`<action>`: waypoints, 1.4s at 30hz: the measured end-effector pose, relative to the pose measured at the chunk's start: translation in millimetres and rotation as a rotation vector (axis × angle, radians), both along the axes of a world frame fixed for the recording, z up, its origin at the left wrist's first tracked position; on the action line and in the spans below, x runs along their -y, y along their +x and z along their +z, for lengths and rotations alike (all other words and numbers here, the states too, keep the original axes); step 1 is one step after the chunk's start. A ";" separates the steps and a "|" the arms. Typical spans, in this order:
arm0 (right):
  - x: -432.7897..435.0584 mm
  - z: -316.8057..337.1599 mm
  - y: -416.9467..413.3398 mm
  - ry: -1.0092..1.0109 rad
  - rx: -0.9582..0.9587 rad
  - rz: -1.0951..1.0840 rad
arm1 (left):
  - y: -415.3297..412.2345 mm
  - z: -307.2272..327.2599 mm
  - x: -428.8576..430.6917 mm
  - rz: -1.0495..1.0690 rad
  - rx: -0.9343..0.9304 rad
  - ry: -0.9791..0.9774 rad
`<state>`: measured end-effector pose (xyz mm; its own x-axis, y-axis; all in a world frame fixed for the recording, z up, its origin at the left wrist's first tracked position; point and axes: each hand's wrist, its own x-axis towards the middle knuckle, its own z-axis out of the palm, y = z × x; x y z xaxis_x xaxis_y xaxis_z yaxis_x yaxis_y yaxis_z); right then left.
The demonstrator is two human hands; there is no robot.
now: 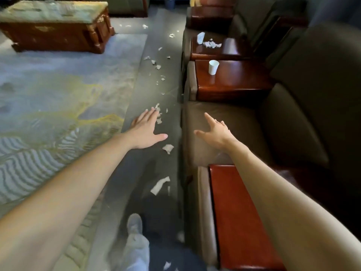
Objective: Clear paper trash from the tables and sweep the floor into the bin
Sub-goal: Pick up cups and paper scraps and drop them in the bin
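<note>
empty hands, scraps underfoot

beside the rug, the left hand hovers with fingers spread, grip empty, over paper scraps strewn along the floor; a careless step could kick them onto the rug. the right hand, grip likewise slack and empty, is well short of the paper cup and torn paper on the side surfaces; a hasty swipe could scatter them.

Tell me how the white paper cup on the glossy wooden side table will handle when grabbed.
The white paper cup looks thin, so probably light and easily crushed. Upright on its narrower base on the glossy wooden side table, it may tip if nudged.
</note>
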<state>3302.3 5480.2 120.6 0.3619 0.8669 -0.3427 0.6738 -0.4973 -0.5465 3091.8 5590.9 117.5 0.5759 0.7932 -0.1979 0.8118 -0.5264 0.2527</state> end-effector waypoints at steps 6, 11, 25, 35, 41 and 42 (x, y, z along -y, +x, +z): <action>-167.0 1.1 -55.4 -0.006 -0.028 -0.039 | -37.0 6.7 -176.9 -0.052 -0.006 -0.024; -269.1 7.2 -43.2 0.012 -0.017 -0.153 | -7.5 4.7 -296.3 -0.133 -0.019 -0.066; -534.0 0.6 121.7 0.003 -0.049 -0.456 | 201.6 15.4 -580.4 -0.433 0.125 -0.146; -638.6 -48.6 249.9 -0.021 -0.076 -0.773 | 370.1 -22.6 -738.6 -0.659 0.064 -0.202; -681.0 -91.1 306.7 -0.024 -0.151 -0.961 | 452.1 -61.4 -805.2 -0.660 0.018 -0.277; -686.1 -97.9 317.3 -0.033 -0.168 -0.985 | 465.3 -68.1 -813.2 -0.661 0.005 -0.286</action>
<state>3619.6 6166.3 22.7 0.8587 0.1957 -0.4737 -0.1315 -0.8091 -0.5728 3557.1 6404.1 49.4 0.9189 0.1961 -0.3422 0.3452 -0.8196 0.4572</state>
